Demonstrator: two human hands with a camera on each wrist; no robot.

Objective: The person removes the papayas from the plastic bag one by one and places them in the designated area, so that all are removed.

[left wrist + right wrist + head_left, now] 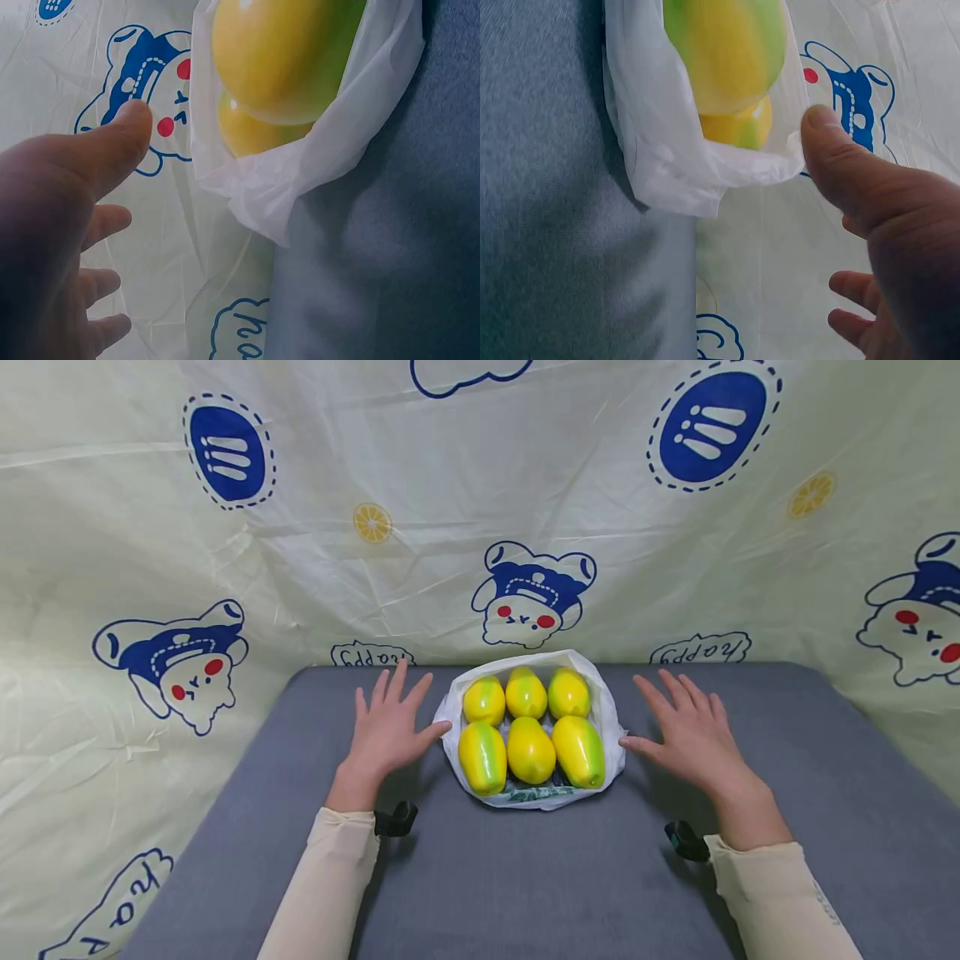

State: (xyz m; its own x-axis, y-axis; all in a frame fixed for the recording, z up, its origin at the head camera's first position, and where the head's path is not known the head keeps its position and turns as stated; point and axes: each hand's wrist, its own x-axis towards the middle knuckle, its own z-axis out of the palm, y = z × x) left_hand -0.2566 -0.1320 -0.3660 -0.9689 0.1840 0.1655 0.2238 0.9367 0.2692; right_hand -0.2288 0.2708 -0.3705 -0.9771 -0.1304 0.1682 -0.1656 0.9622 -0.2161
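Note:
Several glossy yellow-green fruits [531, 750], shaped like mangoes or small papayas, lie in two rows inside a white plastic bag [611, 760] with its mouth spread wide. To the bag's left, my left hand [386, 727] has its fingers spread and holds nothing. Its thumb points at the bag [330, 161], with a gap showing in the left wrist view. On the other side, my right hand [693, 735] is also spread and holds nothing. Its thumb tip is close to the bag's edge [667, 165]; whether they touch, I cannot tell.
The bag sits near the far edge of a grey cloth-covered table [540, 885]. A pale printed sheet [315, 577] with blue cartoon figures hangs behind and around it. Each wrist wears a black camera mount, one on the left [397, 819] and one on the right [686, 841].

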